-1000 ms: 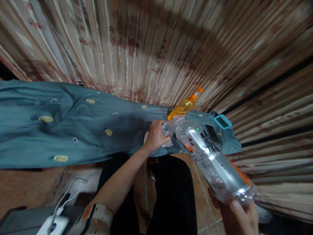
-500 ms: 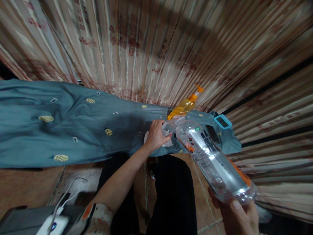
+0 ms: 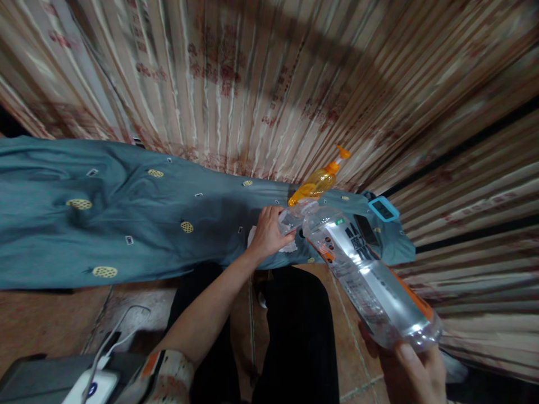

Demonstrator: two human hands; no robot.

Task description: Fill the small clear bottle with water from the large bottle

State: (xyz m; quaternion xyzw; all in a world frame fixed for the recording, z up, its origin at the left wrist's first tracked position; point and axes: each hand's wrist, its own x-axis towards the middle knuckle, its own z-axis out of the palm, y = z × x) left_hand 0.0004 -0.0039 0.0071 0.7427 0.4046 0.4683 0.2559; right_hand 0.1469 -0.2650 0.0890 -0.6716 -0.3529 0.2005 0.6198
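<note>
My right hand [image 3: 410, 365] is closed around the base of a large clear plastic bottle [image 3: 366, 269] with a silver and orange label. The bottle is tilted, its neck pointing up and left toward a small clear plastic cup [image 3: 291, 217]. My left hand [image 3: 268, 231] grips that cup, fingers wrapped round its side. The bottle's mouth is at the cup's rim; whether they touch I cannot tell. Under my left hand lies a crumpled white tissue [image 3: 290, 247]. Just behind the cup stands a pump bottle [image 3: 316, 184] of orange liquid.
A blue-green cloth [image 3: 219, 202] with pineapple prints covers the long surface. At its right end are a dark phone [image 3: 367, 230] and a blue-framed digital clock [image 3: 383, 209]. Pleated curtains [image 3: 252, 84] hang behind. A white power bank [image 3: 95, 387] with a cable sits at lower left.
</note>
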